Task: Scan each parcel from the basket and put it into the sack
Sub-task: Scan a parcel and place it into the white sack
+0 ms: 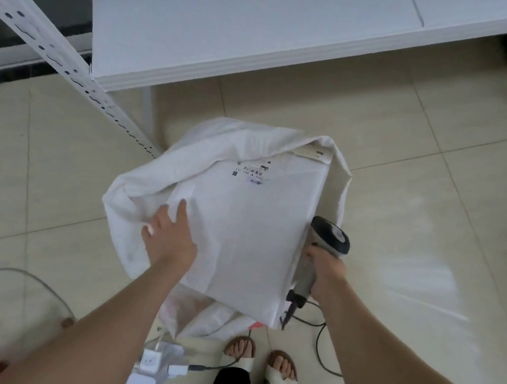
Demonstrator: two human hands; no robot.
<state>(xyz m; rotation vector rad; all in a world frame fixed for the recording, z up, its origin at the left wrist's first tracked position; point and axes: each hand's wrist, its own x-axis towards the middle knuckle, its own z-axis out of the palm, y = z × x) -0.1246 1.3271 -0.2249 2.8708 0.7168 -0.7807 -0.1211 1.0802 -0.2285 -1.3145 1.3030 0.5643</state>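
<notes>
A flat, smooth white parcel (248,231) fills the limp sack (144,186) mouth, the left hand (169,238) spread on it with grip released, the right hand (325,265) clenched round the barcode scanner (329,235) at the sack's rim.

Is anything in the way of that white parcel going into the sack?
Nothing visible blocks it. The parcel lies in the mouth of the sack, whose rim folds round its far and left sides. The left hand rests at its left edge; the scanner in the right hand sits beside its right edge.
</notes>
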